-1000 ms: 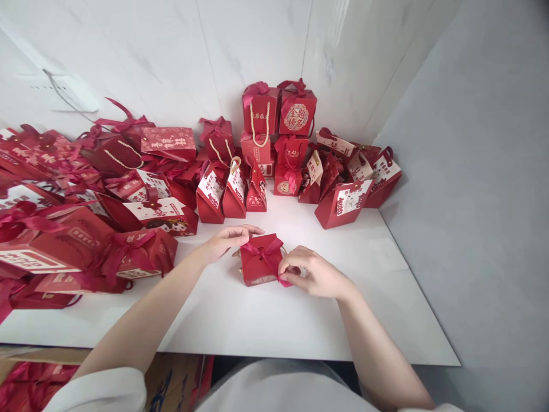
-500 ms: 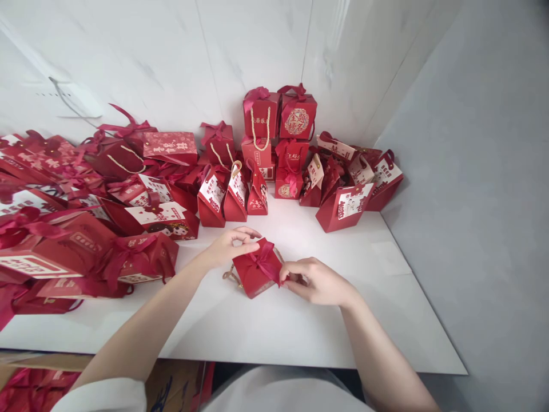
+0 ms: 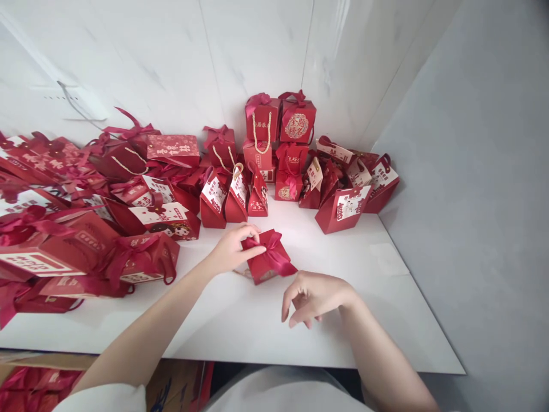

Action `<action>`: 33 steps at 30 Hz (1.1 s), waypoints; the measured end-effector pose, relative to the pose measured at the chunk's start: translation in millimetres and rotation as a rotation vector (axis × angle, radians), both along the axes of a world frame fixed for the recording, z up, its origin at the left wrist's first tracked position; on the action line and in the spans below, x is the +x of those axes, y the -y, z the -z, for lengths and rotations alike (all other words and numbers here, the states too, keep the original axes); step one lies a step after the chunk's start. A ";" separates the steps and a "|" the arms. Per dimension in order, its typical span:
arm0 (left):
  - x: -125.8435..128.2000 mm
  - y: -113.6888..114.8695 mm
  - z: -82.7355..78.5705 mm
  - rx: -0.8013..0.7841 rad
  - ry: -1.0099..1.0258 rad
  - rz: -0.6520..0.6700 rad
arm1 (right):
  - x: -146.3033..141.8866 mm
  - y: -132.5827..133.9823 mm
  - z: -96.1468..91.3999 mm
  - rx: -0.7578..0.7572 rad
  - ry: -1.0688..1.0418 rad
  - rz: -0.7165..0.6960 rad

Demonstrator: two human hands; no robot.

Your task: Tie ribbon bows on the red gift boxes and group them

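Observation:
A small red gift box (image 3: 261, 268) stands on the white table in front of me, turned at an angle. On its top sits a crimson ribbon bow (image 3: 274, 252), one tail reaching out to the right. My left hand (image 3: 238, 247) is at the box's left side, thumb and forefinger closed on the left part of the ribbon. A bit of tan cord handle (image 3: 242, 273) shows low at the left of the box. My right hand (image 3: 315, 297) hovers to the lower right, apart from the box, fingers loosely bent and parted, holding nothing.
Many red gift boxes (image 3: 146, 257) crowd the left of the table (image 3: 334, 337). More stand along the wall, two stacks (image 3: 295, 126) among them, and a group (image 3: 349, 209) sits at the back right. An open carton (image 3: 43, 360) with red boxes is below the front edge.
My right hand has let go of the ribbon tail and drawn back toward me, its fingers parting. The gift box has shifted slightly right and away, with my left hand still at it.

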State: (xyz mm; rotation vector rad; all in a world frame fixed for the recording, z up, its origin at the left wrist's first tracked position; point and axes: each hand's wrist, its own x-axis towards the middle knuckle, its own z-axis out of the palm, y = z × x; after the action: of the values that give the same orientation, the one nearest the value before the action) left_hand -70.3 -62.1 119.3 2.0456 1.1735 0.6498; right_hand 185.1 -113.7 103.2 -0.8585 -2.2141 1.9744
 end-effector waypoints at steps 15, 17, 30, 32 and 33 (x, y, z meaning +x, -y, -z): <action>15.2 7.2 14.5 -0.095 0.129 -0.114 | -8.7 -26.7 31.2 0.271 -0.395 0.934; 14.3 6.7 15.4 -0.140 0.134 -0.052 | -12.5 -25.8 34.0 0.243 -0.416 0.909; -14.3 0.0 -12.7 -0.305 0.126 0.232 | -44.1 -18.5 29.3 0.060 -0.486 1.019; -15.9 -0.4 -13.0 -0.289 0.076 0.203 | -45.4 -17.2 30.6 0.086 -0.488 1.043; -15.3 -0.3 -11.9 -0.288 0.070 0.189 | -45.2 -16.6 31.4 0.105 -0.488 1.052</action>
State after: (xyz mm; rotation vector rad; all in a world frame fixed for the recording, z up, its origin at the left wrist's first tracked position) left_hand -85.6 -61.8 131.2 1.8460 0.9581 0.4288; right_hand 139.9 -97.2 71.7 -1.0546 -1.1665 1.3174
